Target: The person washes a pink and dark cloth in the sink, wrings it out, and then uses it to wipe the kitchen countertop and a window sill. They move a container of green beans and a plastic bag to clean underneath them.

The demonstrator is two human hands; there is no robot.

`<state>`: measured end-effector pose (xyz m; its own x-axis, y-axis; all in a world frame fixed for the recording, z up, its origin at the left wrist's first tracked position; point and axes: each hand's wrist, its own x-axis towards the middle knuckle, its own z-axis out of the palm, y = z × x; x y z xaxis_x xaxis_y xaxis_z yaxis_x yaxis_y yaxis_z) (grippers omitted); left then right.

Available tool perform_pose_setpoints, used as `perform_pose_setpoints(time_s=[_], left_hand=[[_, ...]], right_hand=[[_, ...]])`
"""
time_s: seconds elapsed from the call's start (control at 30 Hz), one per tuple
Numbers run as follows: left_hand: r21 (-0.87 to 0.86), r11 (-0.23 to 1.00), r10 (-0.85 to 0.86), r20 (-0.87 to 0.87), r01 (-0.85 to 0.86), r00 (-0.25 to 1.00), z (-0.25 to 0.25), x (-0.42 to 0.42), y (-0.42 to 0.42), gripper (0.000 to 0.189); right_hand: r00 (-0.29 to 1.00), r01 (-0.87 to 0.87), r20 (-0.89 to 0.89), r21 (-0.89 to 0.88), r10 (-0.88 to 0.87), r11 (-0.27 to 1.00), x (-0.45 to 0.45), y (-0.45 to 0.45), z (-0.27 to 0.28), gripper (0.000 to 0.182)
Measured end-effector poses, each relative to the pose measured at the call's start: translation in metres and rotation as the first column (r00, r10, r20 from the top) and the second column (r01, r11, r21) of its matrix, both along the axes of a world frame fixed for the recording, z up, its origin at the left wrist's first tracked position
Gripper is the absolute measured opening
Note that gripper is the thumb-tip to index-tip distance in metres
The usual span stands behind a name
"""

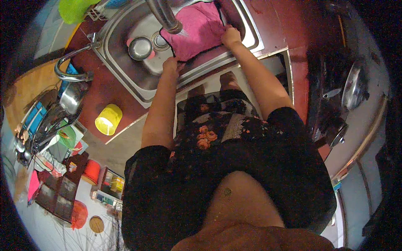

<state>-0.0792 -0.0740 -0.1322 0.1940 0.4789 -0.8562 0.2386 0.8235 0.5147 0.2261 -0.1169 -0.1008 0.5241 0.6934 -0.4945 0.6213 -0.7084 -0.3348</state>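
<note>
A pink cloth with dark edging [198, 29] is spread out over the steel sink [121, 67], under the metal faucet [171, 23], from whose mouth water runs onto it. My left hand [171, 66] grips the cloth's near left corner. At its right edge, my right hand [231, 37] is closed on the fabric. In the basin, left of the cloth, a round metal bowl [140, 48] rests on something pink, beside the drain [160, 40].
On the red counter [103, 91] left of the sink stand a yellow cup [109, 119] and a curved chrome tap [70, 75]. Pots and utensils crowd the far left. A metal pan or lid [352, 86] is at the right.
</note>
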Motion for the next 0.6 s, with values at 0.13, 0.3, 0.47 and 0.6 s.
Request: perform_pose_setpoints(time_s=[0.13,0.3,0.47,0.6], left_hand=[[0.171,0.967,-0.192,0.000,0.189,0.981,-0.015,-0.007,0.000,0.024],[0.432,0.873,-0.260,0.022,0.225,0.965,-0.044,-0.031,-0.007,0.028],[-0.036,0.994,0.098,-0.055,-0.101,0.994,0.045,0.027,0.005,0.029],[0.041,0.999,0.037,-0.104,-0.032,0.994,0.031,0.020,0.002,0.030]], right_hand=[[0.996,0.086,-0.008,-0.061,-0.086,0.994,0.003,0.002,-0.009,0.035],[0.996,-0.079,0.030,-0.010,0.080,0.997,-0.007,0.005,0.023,0.029],[0.999,0.022,-0.026,-0.026,-0.022,0.999,-0.008,0.000,0.001,0.027],[0.999,0.000,-0.041,-0.042,-0.001,0.999,-0.010,0.004,0.002,0.027]])
